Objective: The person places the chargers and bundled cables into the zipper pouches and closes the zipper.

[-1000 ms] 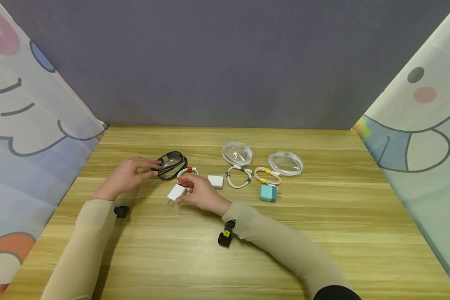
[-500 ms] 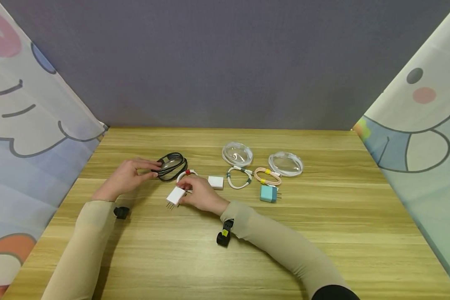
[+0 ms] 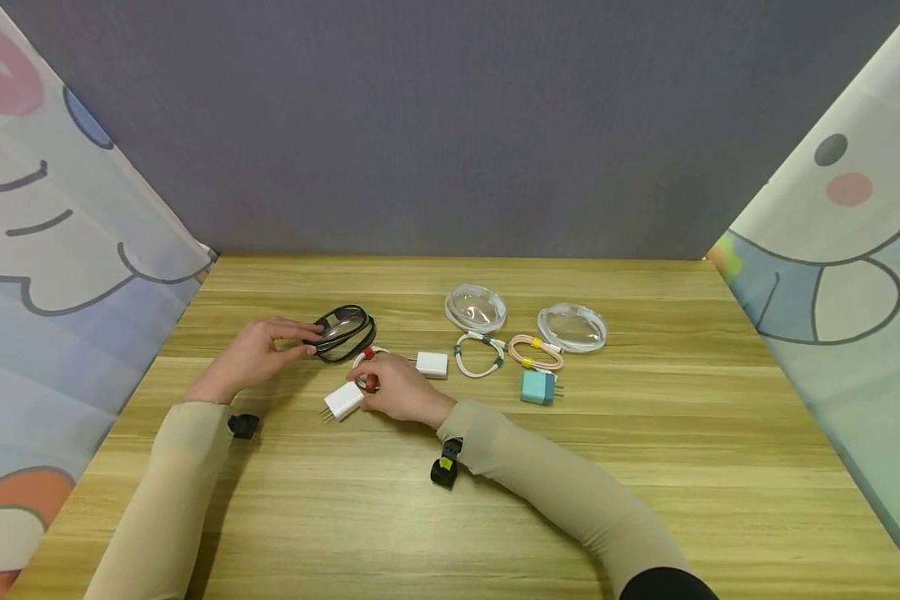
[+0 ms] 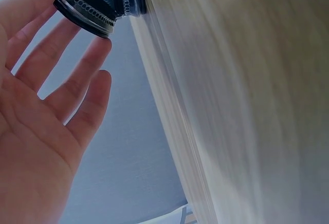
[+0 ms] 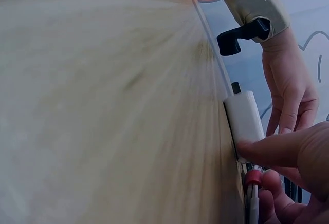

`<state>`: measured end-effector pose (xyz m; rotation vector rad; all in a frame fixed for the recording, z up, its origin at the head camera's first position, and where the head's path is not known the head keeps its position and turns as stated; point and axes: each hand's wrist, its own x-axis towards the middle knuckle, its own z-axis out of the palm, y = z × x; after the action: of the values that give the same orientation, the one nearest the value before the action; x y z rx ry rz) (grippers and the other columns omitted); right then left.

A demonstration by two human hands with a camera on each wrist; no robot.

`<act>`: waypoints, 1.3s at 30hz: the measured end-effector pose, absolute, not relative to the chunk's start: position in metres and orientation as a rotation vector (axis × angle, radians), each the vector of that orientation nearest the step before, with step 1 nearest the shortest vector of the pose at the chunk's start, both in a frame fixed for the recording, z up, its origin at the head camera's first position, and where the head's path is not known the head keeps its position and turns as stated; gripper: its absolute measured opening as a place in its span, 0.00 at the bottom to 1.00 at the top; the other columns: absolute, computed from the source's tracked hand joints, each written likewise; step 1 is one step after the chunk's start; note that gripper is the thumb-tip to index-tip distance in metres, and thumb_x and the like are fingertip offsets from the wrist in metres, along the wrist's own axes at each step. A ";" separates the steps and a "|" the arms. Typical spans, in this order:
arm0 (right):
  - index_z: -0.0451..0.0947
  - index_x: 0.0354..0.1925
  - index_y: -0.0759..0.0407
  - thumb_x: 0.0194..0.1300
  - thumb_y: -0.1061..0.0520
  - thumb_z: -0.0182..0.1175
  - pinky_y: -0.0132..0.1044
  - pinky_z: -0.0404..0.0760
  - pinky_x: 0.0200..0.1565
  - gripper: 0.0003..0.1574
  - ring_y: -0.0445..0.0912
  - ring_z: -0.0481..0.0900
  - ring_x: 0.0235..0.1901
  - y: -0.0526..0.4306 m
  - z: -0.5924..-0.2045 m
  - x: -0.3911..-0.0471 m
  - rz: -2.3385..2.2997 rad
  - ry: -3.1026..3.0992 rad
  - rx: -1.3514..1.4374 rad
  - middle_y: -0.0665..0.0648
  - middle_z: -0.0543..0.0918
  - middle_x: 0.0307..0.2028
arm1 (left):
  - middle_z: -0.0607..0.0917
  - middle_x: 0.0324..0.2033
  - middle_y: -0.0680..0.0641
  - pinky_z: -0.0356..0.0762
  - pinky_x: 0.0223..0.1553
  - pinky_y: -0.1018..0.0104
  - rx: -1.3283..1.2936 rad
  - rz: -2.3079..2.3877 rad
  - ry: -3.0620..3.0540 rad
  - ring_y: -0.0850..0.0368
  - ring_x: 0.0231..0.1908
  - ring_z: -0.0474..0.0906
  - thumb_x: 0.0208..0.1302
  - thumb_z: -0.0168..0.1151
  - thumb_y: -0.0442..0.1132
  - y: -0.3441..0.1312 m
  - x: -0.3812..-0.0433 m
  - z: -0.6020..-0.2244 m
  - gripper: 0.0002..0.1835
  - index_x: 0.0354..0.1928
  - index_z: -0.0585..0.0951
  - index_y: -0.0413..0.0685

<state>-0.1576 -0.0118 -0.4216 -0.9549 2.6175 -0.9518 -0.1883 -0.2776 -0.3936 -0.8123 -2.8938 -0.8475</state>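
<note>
At the left of the table my left hand (image 3: 251,358) holds the edge of a coiled black cable (image 3: 362,342) between thumb and fingertips. The left wrist view shows the thumb and fingers at the coil's rim (image 4: 85,16). My right hand (image 3: 401,390) pinches one end of a white charger plug (image 3: 343,400), its prongs facing left. Its thumb lies on the plug (image 5: 244,116) in the right wrist view. Other right fingers touch a white cable with red ties (image 5: 253,178), partly hidden under that hand in the head view.
Right of my right hand lie another white charger (image 3: 432,365), a white cable with grey ties (image 3: 478,373), a peach cable with yellow ties (image 3: 536,353) and a teal charger (image 3: 537,387). Two coiled white cables (image 3: 476,307) lie behind. A grey panel (image 3: 450,125) rises at the back.
My right hand has shifted slightly left, bringing the white charger plug left with it and turning it a little. The white cable with red ties has moved slightly left. The left hand stays put.
</note>
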 end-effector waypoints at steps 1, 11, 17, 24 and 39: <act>0.84 0.52 0.51 0.54 0.57 0.76 0.26 0.67 0.35 0.25 0.37 0.71 0.31 -0.012 -0.421 -0.157 -0.954 2.620 -0.947 0.44 0.75 0.29 | 0.84 0.55 0.48 0.71 0.25 0.67 -0.810 -0.851 -2.892 0.46 0.56 0.76 0.68 0.66 0.43 -0.277 -0.188 -0.393 0.13 0.51 0.87 0.48; 0.82 0.48 0.55 0.53 0.62 0.76 0.27 0.70 0.42 0.23 0.39 0.73 0.38 -0.005 -0.419 -0.156 -1.033 2.630 -0.904 0.49 0.78 0.36 | 0.85 0.55 0.47 0.70 0.23 0.67 -0.793 -0.863 -2.891 0.47 0.55 0.76 0.67 0.67 0.42 -0.277 -0.187 -0.393 0.13 0.50 0.88 0.49; 0.83 0.46 0.58 0.54 0.65 0.74 0.27 0.73 0.41 0.19 0.38 0.78 0.36 -0.003 -0.418 -0.159 -1.008 2.650 -0.860 0.49 0.82 0.34 | 0.85 0.54 0.47 0.68 0.22 0.68 -0.780 -0.873 -2.891 0.49 0.53 0.77 0.67 0.67 0.42 -0.277 -0.186 -0.392 0.13 0.50 0.88 0.49; 0.86 0.45 0.56 0.56 0.64 0.71 0.27 0.74 0.42 0.16 0.38 0.78 0.37 0.001 -0.419 -0.158 -1.038 2.656 -0.870 0.49 0.85 0.37 | 0.84 0.55 0.48 0.74 0.32 0.60 -0.769 -0.875 -2.903 0.45 0.57 0.76 0.68 0.66 0.42 -0.277 -0.186 -0.393 0.13 0.51 0.87 0.49; 0.87 0.48 0.55 0.63 0.62 0.68 0.29 0.74 0.39 0.14 0.37 0.77 0.34 0.011 -0.424 -0.158 -1.356 2.580 -0.854 0.51 0.87 0.41 | 0.84 0.55 0.47 0.77 0.45 0.47 -0.748 -0.927 -2.901 0.42 0.58 0.76 0.67 0.66 0.39 -0.279 -0.186 -0.392 0.13 0.52 0.87 0.48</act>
<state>-0.1583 0.0114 -0.4243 -0.8545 2.5804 -1.3561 -0.1859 -0.2785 -0.3924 -0.7485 -2.9014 -0.9275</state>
